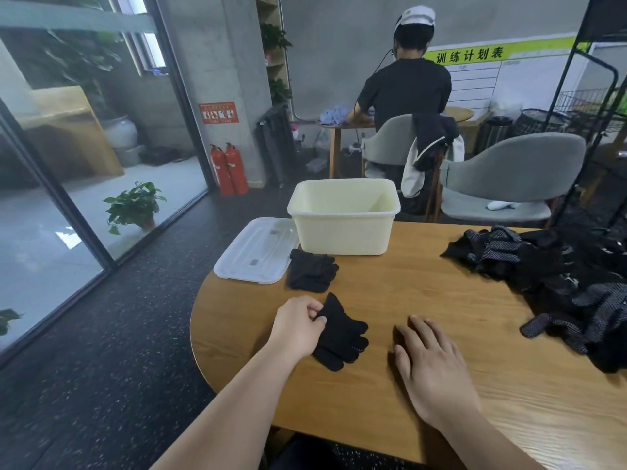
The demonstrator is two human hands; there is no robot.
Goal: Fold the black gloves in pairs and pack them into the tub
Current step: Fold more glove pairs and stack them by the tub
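A cream plastic tub point(342, 228) stands at the far side of the round wooden table point(424, 300); what lies inside it is hidden by its wall. A folded black glove pair point(310, 271) lies just in front of the tub's left corner. Nearer to me lies another black glove pair point(341, 334), fingers pointing right. My left hand point(297, 325) pinches the cuff end of this nearer pair. My right hand point(431, 364) rests flat on the bare table to the right of it, fingers straight. A heap of loose black dotted gloves point(556, 283) covers the table's right side.
The tub's clear lid point(258, 254) lies flat to its left, at the table's edge. Two grey chairs point(502, 178) stand behind the table. A person in black sits at another table further back. Glass wall and potted plant point(134, 205) on the left.
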